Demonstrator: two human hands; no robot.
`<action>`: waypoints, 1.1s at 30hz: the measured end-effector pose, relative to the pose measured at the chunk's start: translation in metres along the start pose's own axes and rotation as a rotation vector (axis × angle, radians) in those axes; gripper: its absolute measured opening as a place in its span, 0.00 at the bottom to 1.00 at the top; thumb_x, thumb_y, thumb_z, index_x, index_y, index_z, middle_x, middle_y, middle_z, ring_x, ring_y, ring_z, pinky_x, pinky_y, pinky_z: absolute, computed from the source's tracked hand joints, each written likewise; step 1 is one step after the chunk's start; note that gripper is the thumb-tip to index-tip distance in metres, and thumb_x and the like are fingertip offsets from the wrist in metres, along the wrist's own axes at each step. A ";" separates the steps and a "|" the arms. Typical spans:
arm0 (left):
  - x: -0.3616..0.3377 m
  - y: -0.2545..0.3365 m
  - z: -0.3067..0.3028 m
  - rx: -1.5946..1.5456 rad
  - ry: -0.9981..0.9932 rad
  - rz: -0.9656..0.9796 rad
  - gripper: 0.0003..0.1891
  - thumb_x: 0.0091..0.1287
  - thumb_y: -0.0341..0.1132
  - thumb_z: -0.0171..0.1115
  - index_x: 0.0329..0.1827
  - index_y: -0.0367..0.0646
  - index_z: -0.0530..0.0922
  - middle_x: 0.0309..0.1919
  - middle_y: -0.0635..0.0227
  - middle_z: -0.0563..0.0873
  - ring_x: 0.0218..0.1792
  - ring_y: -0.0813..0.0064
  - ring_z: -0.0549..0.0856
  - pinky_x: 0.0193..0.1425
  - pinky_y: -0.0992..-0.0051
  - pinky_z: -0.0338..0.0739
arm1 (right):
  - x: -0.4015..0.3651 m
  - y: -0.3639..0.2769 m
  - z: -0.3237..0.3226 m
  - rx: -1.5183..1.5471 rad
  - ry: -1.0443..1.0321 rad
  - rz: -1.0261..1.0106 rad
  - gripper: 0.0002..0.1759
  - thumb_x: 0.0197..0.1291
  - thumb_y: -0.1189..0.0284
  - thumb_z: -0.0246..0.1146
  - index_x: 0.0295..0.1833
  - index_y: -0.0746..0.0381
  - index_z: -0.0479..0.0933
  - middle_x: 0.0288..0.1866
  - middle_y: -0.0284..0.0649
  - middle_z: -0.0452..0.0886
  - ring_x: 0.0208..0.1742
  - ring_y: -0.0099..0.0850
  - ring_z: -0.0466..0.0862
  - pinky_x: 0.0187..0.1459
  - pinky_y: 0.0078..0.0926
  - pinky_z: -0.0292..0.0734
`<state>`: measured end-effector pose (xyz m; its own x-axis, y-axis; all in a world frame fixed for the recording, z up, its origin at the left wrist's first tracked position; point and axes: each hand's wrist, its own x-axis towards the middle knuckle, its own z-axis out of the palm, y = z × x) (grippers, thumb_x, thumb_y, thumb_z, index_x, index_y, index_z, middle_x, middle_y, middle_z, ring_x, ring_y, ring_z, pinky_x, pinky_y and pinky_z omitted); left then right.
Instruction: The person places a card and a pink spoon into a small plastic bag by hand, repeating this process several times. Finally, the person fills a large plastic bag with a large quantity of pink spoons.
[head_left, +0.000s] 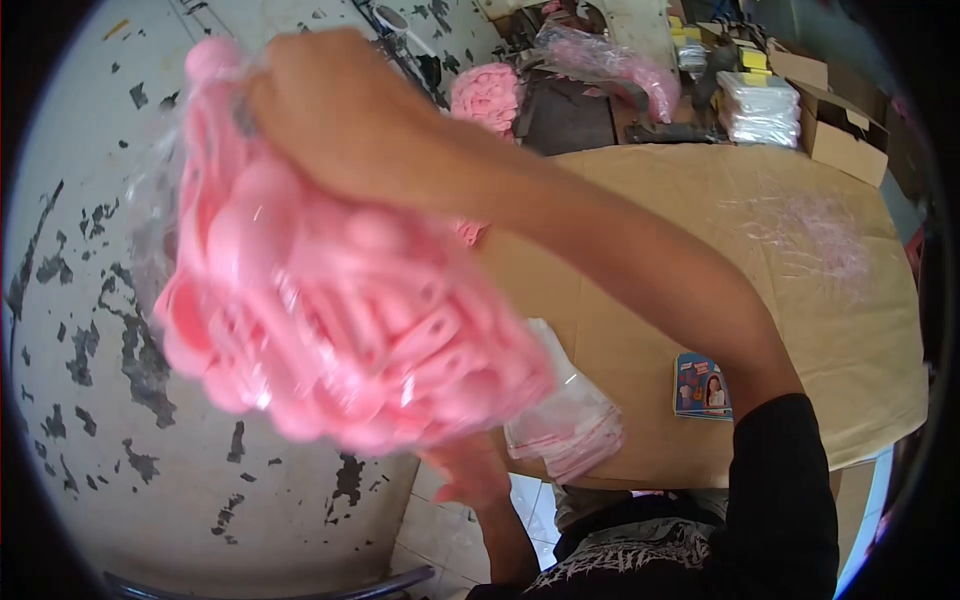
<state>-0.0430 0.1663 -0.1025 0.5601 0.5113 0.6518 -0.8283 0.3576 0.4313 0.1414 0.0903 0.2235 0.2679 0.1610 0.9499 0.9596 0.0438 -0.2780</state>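
Note:
A clear plastic bag (330, 310) full of glossy pink plastic pieces, with rounded cup-like parts and slim handles with small holes, hangs tilted in the air at the left. My right hand (335, 110) is closed on its upper end, my forearm reaching across from the right. Low at the bag's underside is my left hand (468, 468), its thumb apart and the other fingers partly hidden behind the bag. White and pink plastic packaging (570, 425) lies on the table just right of the bag.
On the brown-covered table (620, 350) lie a small printed booklet (700, 387) and a tangle of pinkish strands (815, 235). Farther back are more pink pieces (485, 97), stacked clear packets (758, 108) and a cardboard box (845, 135). A peeling wall (90, 300) stands close at the left.

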 end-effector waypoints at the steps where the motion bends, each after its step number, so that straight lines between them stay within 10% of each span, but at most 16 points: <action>1: 0.005 0.009 0.011 -0.165 -0.025 0.038 0.45 0.70 0.61 0.57 0.81 0.43 0.51 0.79 0.57 0.56 0.79 0.57 0.57 0.83 0.52 0.50 | -0.007 -0.004 0.006 0.079 0.055 -0.014 0.16 0.65 0.67 0.59 0.34 0.72 0.75 0.25 0.57 0.78 0.26 0.53 0.78 0.33 0.46 0.76; 4: 0.030 0.039 0.006 0.302 0.488 0.072 0.39 0.73 0.58 0.54 0.79 0.45 0.56 0.76 0.57 0.62 0.75 0.58 0.64 0.78 0.51 0.62 | -0.040 -0.010 -0.012 0.166 -0.102 -0.012 0.18 0.65 0.66 0.60 0.30 0.71 0.72 0.21 0.56 0.76 0.20 0.49 0.75 0.29 0.45 0.73; 10: 0.077 0.085 -0.082 0.599 0.349 -0.344 0.32 0.77 0.52 0.50 0.75 0.35 0.63 0.69 0.54 0.73 0.64 0.61 0.79 0.70 0.63 0.74 | -0.151 0.005 -0.087 0.055 -0.705 0.366 0.19 0.63 0.60 0.66 0.33 0.68 0.78 0.24 0.50 0.81 0.24 0.39 0.83 0.29 0.40 0.76; 15: 0.131 0.075 -0.099 1.107 0.039 -0.544 0.25 0.74 0.42 0.61 0.67 0.32 0.74 0.58 0.58 0.83 0.55 0.70 0.82 0.61 0.73 0.74 | -0.197 0.039 -0.116 -0.014 -1.192 0.426 0.18 0.64 0.61 0.66 0.39 0.68 0.83 0.33 0.50 0.86 0.36 0.42 0.88 0.40 0.36 0.81; 20: 0.169 0.076 -0.090 1.717 -0.349 -0.514 0.21 0.71 0.34 0.63 0.65 0.35 0.76 0.54 0.55 0.85 0.55 0.66 0.82 0.62 0.71 0.73 | -0.204 0.066 -0.141 -0.069 -1.018 0.529 0.14 0.68 0.67 0.60 0.46 0.67 0.82 0.38 0.48 0.87 0.39 0.45 0.88 0.44 0.38 0.80; 23: 0.186 0.059 0.007 1.599 -0.511 -0.241 0.19 0.67 0.29 0.65 0.61 0.38 0.79 0.57 0.56 0.83 0.59 0.64 0.81 0.65 0.68 0.71 | -0.216 0.087 -0.135 -0.123 -0.840 0.418 0.16 0.70 0.67 0.58 0.55 0.66 0.79 0.43 0.49 0.86 0.41 0.44 0.88 0.45 0.38 0.79; 28: 0.182 -0.016 0.098 1.270 -1.200 -0.151 0.22 0.64 0.33 0.69 0.60 0.36 0.79 0.56 0.54 0.83 0.59 0.58 0.82 0.65 0.65 0.72 | -0.212 0.084 -0.130 0.037 -1.310 0.675 0.20 0.70 0.68 0.59 0.63 0.65 0.73 0.46 0.49 0.85 0.44 0.41 0.87 0.46 0.36 0.79; 31: 0.180 -0.050 0.103 1.466 -1.465 -0.543 0.21 0.63 0.32 0.69 0.58 0.35 0.79 0.50 0.54 0.85 0.55 0.57 0.83 0.60 0.64 0.75 | -0.224 0.086 -0.137 0.094 -1.299 0.651 0.19 0.69 0.68 0.60 0.62 0.65 0.74 0.44 0.48 0.86 0.42 0.40 0.87 0.45 0.36 0.80; 33: 0.188 -0.067 0.087 1.399 -1.560 -0.456 0.18 0.64 0.30 0.68 0.56 0.34 0.80 0.46 0.55 0.85 0.50 0.60 0.84 0.55 0.67 0.76 | -0.232 0.091 -0.143 0.135 -1.238 0.618 0.18 0.68 0.68 0.61 0.59 0.65 0.75 0.43 0.47 0.86 0.41 0.39 0.87 0.44 0.36 0.81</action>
<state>0.1165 0.1705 0.0458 0.8134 -0.5773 -0.0711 -0.5462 -0.8001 0.2479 0.1790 -0.0843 -0.0022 0.3232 0.9448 -0.0539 0.6799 -0.2715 -0.6812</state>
